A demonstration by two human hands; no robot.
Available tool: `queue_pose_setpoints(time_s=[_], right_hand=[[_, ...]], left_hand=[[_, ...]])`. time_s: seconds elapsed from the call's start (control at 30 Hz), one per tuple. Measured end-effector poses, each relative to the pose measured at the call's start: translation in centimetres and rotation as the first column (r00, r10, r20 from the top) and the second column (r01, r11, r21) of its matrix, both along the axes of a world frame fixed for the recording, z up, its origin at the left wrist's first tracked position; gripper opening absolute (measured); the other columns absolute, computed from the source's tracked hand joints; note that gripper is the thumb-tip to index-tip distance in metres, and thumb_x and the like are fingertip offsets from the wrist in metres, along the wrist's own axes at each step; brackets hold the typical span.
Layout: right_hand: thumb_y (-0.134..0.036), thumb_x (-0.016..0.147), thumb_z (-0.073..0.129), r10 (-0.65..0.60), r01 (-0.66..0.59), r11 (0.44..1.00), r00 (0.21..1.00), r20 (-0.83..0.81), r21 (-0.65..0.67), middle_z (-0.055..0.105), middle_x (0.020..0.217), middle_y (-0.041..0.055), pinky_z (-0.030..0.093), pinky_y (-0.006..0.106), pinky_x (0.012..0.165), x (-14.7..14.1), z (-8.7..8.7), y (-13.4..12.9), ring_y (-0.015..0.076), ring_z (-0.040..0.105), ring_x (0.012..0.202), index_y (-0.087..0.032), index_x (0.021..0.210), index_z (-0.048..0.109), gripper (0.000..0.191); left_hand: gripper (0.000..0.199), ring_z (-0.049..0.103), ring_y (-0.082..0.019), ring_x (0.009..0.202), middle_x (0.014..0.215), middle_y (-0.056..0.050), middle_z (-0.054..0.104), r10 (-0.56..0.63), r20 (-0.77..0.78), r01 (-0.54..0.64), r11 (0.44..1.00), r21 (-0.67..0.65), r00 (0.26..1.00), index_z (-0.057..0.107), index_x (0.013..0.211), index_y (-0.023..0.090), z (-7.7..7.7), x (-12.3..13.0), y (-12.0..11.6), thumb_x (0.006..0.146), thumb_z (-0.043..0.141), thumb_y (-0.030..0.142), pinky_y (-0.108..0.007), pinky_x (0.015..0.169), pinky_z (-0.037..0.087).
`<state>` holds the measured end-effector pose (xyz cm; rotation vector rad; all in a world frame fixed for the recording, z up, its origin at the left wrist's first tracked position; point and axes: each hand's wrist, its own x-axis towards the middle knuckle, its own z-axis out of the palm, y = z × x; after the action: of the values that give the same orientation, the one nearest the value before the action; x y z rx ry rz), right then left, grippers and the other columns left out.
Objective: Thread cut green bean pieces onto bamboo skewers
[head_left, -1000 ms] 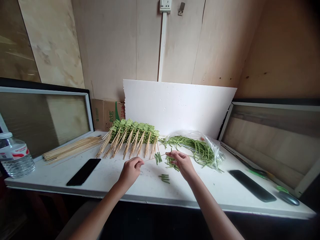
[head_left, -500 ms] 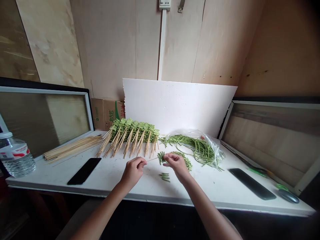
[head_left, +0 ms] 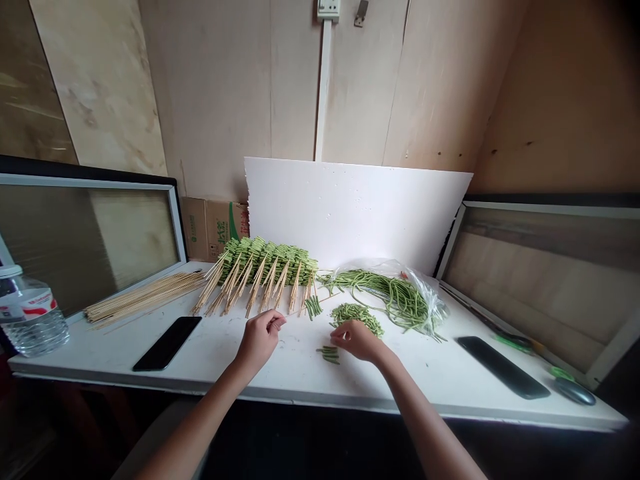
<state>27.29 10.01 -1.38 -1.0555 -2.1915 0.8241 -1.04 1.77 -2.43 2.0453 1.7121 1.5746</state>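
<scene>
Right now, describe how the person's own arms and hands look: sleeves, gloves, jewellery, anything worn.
Both forearms are bare as far as the frame shows, with no sleeves in view. The left hand and the right hand wear no gloves. No watch, bracelet or ring shows on the wrists or fingers. Both arms look slim, and nothing is marked on them.

Little can be read here. The cardboard box (head_left: 214,229), standing at about ten o'clock from the middle of the bench (head_left: 280,373) against the wall, carries a green band with white characters and a small green mark with tiny print on its brown face; the characters are too small and blurred to make out. The water bottle (head_left: 29,319), at the nine o'clock edge of the bench, wears a white label with a red stripe and small lettering, also too blurred to read. No other text, number or sign is legible.
</scene>
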Motion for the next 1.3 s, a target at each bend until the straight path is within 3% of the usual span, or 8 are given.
queue_pose_setpoints(time_s=[0.13,0.27,0.53,0.73,0.87,0.97,1.07,1.3], right_hand=[[-0.029,0.071,0.08,-0.026,0.023,0.999,0.995,0.101,0.028,0.077,0.069,0.0066,0.048,0.031,0.057,-0.6,-1.2,-0.1,0.0223,0.067,0.06,-0.025,0.068,0.082,0.005],[-0.026,0.07,0.08,-0.016,0.01,0.998,0.993,0.113,0.056,0.074,0.064,0.0064,0.046,0.03,0.055,-1.3,-0.6,-1.0,0.0205,0.063,0.056,-0.023,0.061,0.078,0.011],[-0.027,0.078,0.074,-0.036,0.02,0.993,0.99,0.138,0.118,0.074,0.078,0.0085,0.047,0.031,0.066,-1.4,0.3,-1.9,0.0245,0.065,0.078,-0.022,0.069,0.074,0.011],[-0.037,0.083,0.073,-0.04,0.047,0.997,0.993,-0.109,0.068,0.077,0.084,0.0071,0.05,0.033,0.066,-0.4,1.1,-0.6,0.0234,0.067,0.072,-0.023,0.093,0.079,0.018],[-0.051,0.084,0.07,-0.076,0.081,0.997,0.975,-0.209,0.017,0.074,0.076,0.0052,0.046,0.029,0.059,0.0,2.1,-0.2,0.0192,0.062,0.065,-0.02,0.084,0.078,0.032],[-0.059,0.082,0.071,-0.136,0.089,0.987,0.911,-0.39,-0.135,0.07,0.071,0.0031,0.046,0.028,0.059,0.0,2.7,-0.3,0.0167,0.06,0.063,-0.018,0.082,0.075,0.041],[-0.062,0.079,0.073,-0.172,0.028,0.966,0.81,-0.561,-0.256,0.072,0.078,0.0049,0.052,0.029,0.07,-0.1,3.0,-0.3,0.0184,0.065,0.072,-0.019,0.08,0.073,0.043],[-0.061,0.077,0.076,-0.23,-0.03,0.939,0.683,-0.693,-0.342,0.077,0.092,0.0094,0.058,0.034,0.084,-0.4,2.9,0.0,0.0264,0.073,0.095,-0.022,0.087,0.074,0.041]], left_hand=[[0.019,0.064,-0.018,0.066,0.071,-0.003,0.07,0.004,-0.005,-0.004,1.0,-0.013,1.0,0.07,0.083,0.019,0.0,0.0,0.0,0.093,0.055,0.023,-0.027,0.065,0.046],[0.019,0.062,-0.017,0.064,0.07,-0.003,0.069,0.003,-0.009,-0.003,1.0,-0.016,1.0,0.069,0.082,0.019,-0.1,0.0,0.1,0.093,0.055,0.023,-0.026,0.064,0.045],[0.02,0.06,-0.017,0.063,0.069,-0.002,0.068,-0.006,-0.029,0.006,1.0,-0.006,1.0,0.069,0.081,0.019,-0.3,0.1,0.1,0.094,0.054,0.024,-0.026,0.063,0.045],[0.02,0.061,-0.017,0.063,0.069,-0.002,0.068,-0.004,-0.02,0.004,1.0,-0.006,1.0,0.068,0.082,0.019,-0.3,0.0,0.2,0.094,0.054,0.025,-0.026,0.064,0.045],[0.02,0.061,-0.017,0.064,0.071,-0.003,0.068,-0.011,-0.014,0.011,1.0,-0.022,1.0,0.068,0.082,0.019,-0.2,0.1,0.1,0.095,0.054,0.025,-0.026,0.063,0.044],[0.021,0.061,-0.017,0.063,0.069,-0.003,0.068,-0.017,-0.017,0.017,1.0,-0.024,1.0,0.068,0.082,0.019,-0.2,0.3,-0.1,0.095,0.053,0.026,-0.026,0.062,0.043],[0.022,0.061,-0.017,0.063,0.069,-0.003,0.068,-0.029,-0.011,0.028,0.999,-0.027,1.0,0.069,0.082,0.019,-0.1,0.4,-0.2,0.095,0.053,0.026,-0.026,0.061,0.043],[0.023,0.061,-0.017,0.061,0.069,-0.003,0.069,-0.044,-0.01,0.044,0.998,-0.034,0.999,0.069,0.081,0.019,0.0,0.6,-0.3,0.095,0.053,0.027,-0.025,0.059,0.043]])
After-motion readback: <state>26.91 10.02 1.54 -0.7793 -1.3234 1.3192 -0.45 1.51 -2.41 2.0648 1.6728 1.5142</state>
